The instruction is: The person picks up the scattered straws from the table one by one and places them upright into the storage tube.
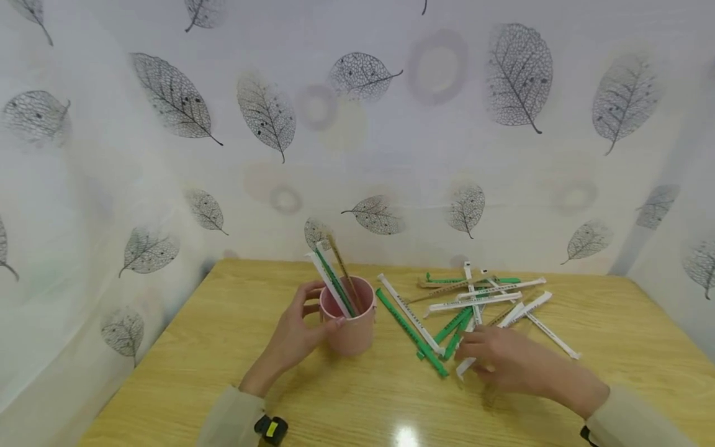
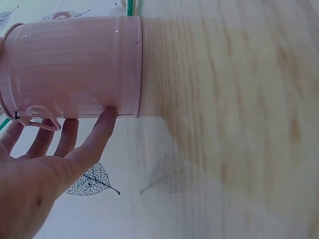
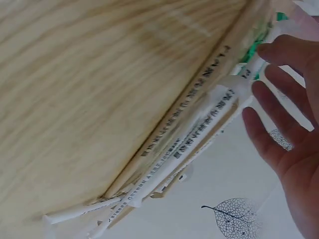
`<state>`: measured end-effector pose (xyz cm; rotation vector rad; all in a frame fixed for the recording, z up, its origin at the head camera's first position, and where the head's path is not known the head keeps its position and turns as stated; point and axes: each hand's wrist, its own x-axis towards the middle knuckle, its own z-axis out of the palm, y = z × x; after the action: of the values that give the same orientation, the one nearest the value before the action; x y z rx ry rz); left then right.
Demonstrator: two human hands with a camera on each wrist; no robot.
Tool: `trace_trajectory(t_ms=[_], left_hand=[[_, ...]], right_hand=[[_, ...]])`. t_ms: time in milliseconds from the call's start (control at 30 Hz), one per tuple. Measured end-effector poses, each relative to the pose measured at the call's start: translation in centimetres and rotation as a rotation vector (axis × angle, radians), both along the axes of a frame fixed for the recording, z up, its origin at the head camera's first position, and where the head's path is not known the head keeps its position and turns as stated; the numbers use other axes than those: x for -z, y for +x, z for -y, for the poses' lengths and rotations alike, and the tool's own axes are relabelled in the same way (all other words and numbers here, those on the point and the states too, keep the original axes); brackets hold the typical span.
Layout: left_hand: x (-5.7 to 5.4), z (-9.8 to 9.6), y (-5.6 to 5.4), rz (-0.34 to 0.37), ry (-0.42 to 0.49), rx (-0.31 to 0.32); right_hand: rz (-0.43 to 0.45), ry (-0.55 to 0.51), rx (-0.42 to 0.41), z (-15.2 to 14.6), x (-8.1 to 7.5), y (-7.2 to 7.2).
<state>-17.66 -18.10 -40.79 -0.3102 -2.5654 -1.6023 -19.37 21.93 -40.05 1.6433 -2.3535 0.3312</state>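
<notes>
Left hand (image 1: 296, 332) round pink cup (image 1: 352, 338); right hand (image 1: 509, 361) apparently touching straws (image 1: 475, 303).

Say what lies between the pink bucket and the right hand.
In the head view, green wrapped straws and a white wrapped straw lie there on the table.

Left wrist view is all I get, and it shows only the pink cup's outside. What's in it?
Observer: Head view: white, green and brown wrapped sticks lean in the pink cup, tops above the rim.
Operator: More on the table?
Observer: Yes, a loose pile of sticks lies criss-crossed on the table, right of the cup.
Operator: Right hand?
Observer: The right hand is at the pile's near side, fingers by a white stick; can't tell if it grips it.
</notes>
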Motion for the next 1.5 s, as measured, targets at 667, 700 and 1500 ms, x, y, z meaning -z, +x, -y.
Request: trace_trajectory(t_ms=[667,700,1500], left_hand=[[0.3,-0.2,0.2,0.003,0.005,-0.006],[0.3,-0.2,0.2,0.002,0.004,-0.005],[0.2,0.1,0.0,0.025,0.013,0.002]], right_hand=[[-0.336,0.0,0.005,0.2,1.2,0.7],[-0.353,-0.025,0.003,0.3,1.1,0.6],[-0.376,-0.676,0.007,4.2,-5.9,-3.0]])
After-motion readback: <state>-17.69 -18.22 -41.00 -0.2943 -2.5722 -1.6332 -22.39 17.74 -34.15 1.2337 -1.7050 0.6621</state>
